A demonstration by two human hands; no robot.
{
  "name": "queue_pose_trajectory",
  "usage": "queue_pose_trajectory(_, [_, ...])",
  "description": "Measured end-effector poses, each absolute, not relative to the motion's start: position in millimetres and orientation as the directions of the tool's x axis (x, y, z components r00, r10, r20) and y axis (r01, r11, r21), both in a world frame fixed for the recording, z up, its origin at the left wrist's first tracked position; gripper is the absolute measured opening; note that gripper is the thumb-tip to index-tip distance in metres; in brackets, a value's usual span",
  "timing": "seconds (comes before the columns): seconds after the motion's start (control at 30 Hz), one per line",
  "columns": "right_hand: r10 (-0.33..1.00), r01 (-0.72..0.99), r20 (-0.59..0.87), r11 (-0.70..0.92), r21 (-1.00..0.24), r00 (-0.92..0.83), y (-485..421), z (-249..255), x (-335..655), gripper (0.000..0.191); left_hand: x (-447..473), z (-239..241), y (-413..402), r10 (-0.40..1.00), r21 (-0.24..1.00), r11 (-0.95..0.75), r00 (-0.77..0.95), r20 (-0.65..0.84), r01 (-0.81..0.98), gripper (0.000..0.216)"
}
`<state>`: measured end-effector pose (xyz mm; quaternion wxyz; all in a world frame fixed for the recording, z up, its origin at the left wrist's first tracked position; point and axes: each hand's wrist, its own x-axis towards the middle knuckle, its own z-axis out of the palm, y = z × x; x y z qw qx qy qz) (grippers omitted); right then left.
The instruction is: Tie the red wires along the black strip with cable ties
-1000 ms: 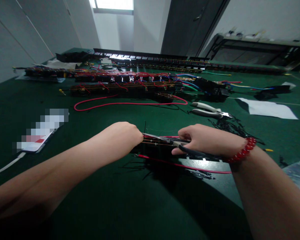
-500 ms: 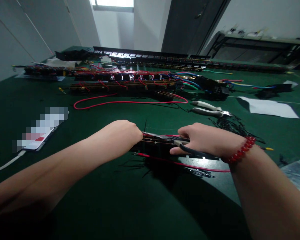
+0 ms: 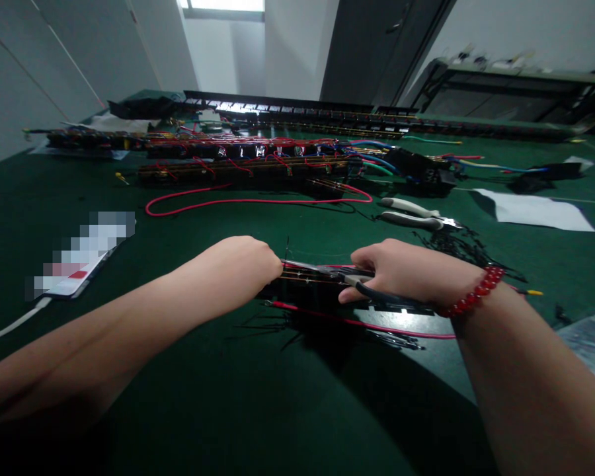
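Note:
In my right hand [image 3: 401, 268] is a pair of long-nose pliers [image 3: 364, 287] with dark handles. Their slim jaws point left, reaching toward the knuckles of my left hand [image 3: 255, 261]. That hand is closed at the left end of a dark wired strip [image 3: 310, 281], its fingertips turned away, so what they pinch is hidden. A thin black tie end [image 3: 287, 248] sticks up beside the jaw tips. Along the strip's near side runs a red wire [image 3: 347, 322] with a metal end, near loose black ties [image 3: 394, 340].
Beyond my hands lie pale-handled cutters [image 3: 414, 215] beside a heap of black offcuts [image 3: 469, 251]. Long wired assemblies [image 3: 248, 168] and a looped red wire [image 3: 258, 201] stretch across the back. A white power strip [image 3: 86, 261] lies left, white paper [image 3: 535, 211] right.

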<state>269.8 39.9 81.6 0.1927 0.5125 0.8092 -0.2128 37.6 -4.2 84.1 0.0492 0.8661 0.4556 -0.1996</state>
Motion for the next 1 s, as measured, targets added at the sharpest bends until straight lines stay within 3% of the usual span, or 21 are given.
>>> queue_pose_trajectory(1.0, [0.764, 0.911, -0.514, 0.400, -0.098, -0.390, 41.9, 79.6, 270.8, 0.052, 33.0, 76.6, -3.7, 0.763, -0.117, -0.610, 0.542, -0.352, 0.783, 0.024])
